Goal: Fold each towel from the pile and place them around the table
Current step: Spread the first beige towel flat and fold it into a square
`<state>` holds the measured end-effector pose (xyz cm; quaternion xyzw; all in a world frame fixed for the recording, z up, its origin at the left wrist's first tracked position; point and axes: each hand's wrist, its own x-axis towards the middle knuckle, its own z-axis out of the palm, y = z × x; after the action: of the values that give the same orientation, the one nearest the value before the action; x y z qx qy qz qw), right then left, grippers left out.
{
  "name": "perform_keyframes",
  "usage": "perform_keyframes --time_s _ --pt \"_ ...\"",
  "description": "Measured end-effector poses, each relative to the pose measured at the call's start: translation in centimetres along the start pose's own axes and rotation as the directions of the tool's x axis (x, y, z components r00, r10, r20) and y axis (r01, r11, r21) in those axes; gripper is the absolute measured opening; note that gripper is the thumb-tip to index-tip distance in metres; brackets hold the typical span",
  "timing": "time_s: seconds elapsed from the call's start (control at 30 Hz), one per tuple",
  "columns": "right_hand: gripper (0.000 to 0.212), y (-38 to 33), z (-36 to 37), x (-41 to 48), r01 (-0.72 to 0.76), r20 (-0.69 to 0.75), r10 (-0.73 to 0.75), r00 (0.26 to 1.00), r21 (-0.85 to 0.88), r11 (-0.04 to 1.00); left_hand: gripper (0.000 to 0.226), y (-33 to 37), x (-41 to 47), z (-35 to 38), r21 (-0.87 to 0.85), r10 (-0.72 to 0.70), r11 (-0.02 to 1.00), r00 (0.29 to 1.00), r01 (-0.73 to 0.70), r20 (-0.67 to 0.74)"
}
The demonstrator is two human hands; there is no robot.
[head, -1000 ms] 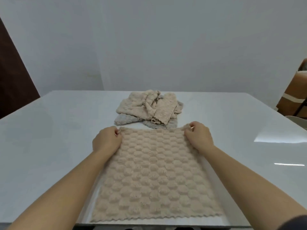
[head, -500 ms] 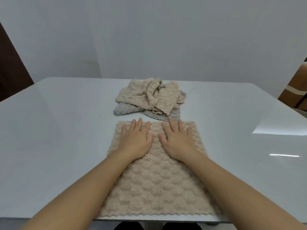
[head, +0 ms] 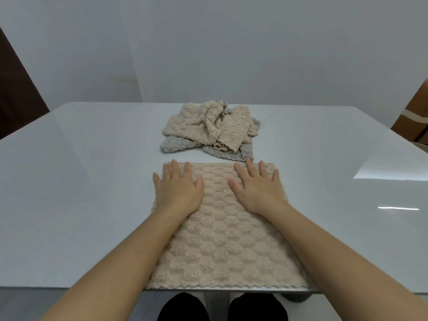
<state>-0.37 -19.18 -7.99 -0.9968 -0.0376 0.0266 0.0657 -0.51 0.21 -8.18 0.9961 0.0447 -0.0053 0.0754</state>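
- Currently, the beige towel (head: 222, 239) is pressed flat by the left hand (head: 178, 191) and right hand (head: 259, 191), fingers spread.
- The pile (head: 208, 130) is heaped just beyond.

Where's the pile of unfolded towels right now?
In the head view, the pile lies mid-table, centred left to right, just beyond the far edge of the spread beige towel.

both hands (head: 217, 193) flat on beige towel (head: 225, 242), towel pile (head: 209, 130) just behind, white table (head: 81, 193)
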Motion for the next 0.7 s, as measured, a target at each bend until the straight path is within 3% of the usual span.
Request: perform_keyframes --time_s 0.07,0.13,0.23,0.3,0.5,0.6,0.7 --pt "0.066 -0.1 0.0 0.0 0.002 -0.004 -0.002 1.0 -0.009 1.0 0.064 0.4 -0.3 -0.4 0.031 -0.001 1.0 0.999 0.002 -0.047" --pt "0.066 -0.2 0.1 0.1 0.003 -0.009 -0.004 1.0 -0.016 1.0 0.061 1.8 -0.6 -0.6 0.052 0.149 0.988 0.982 -0.143 -0.119" --pt "0.065 -0.2 0.2 0.0 0.001 -0.017 -0.002 1.0 -0.01 1.0 0.057 3.8 -1.1 -0.1 -0.017 0.312 0.95 0.949 -0.313 -0.037" --pt "0.065 -0.2 0.2 -0.1 0.002 -0.016 -0.002 1.0 -0.003 1.0 0.056 3.4 -1.1 0.3 -0.039 0.299 0.954 0.954 -0.297 0.033" --pt "0.065 -0.1 0.2 -0.1 0.011 -0.024 -0.01 1.0 0.005 1.0 0.06 -1.6 -1.4 -0.5 0.045 0.217 0.975 0.975 -0.218 0.039" --pt "0.065 -0.1 0.2 -0.2 0.01 -0.024 -0.01 1.0 0.007 1.0 0.061 -3.4 -2.6 -1.2 0.128 0.113 0.986 0.992 -0.105 -0.057" --pt "0.065 -0.2 0.1 -0.2 0.008 -0.021 -0.008 1.0 -0.002 1.0 0.061 -2.6 -5.1 -1.4 0.086 0.237 0.97 0.965 -0.228 -0.111"
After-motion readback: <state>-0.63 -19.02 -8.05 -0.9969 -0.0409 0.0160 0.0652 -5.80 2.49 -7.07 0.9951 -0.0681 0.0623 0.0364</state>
